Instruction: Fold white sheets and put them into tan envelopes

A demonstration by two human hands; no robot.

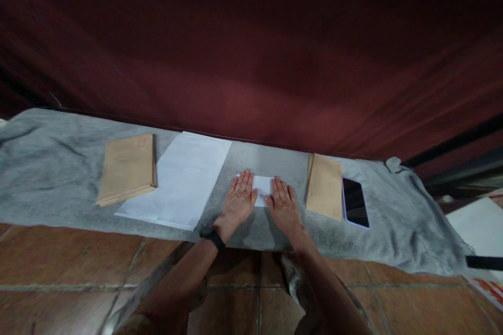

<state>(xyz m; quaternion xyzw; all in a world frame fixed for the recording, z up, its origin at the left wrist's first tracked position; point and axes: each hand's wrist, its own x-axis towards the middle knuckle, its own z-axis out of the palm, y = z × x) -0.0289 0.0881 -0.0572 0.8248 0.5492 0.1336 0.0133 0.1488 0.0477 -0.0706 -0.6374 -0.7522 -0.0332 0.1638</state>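
Note:
A small white folded paper (pixel 262 184) lies on the grey cloth in front of me, partly hidden under both palms. My left hand (pixel 239 200) rests flat on its left side, fingers stretched out. On the right side my right hand (pixel 283 205) presses down the same way, fingers pointing away from me. Left of my hands is a stack of larger white sheets (pixel 184 180). To the right, a few brown envelopes (pixel 325 187) lie close to my right hand.
A thicker pile of brown envelopes (pixel 128 167) overlaps the white sheets' left edge. A phone (pixel 356 203) lies at the right. Grey cloth (pixel 43 167) covers the long narrow surface. Behind it hangs a dark red curtain-like backdrop (pixel 251 63); below is a tiled floor (pixel 58 261).

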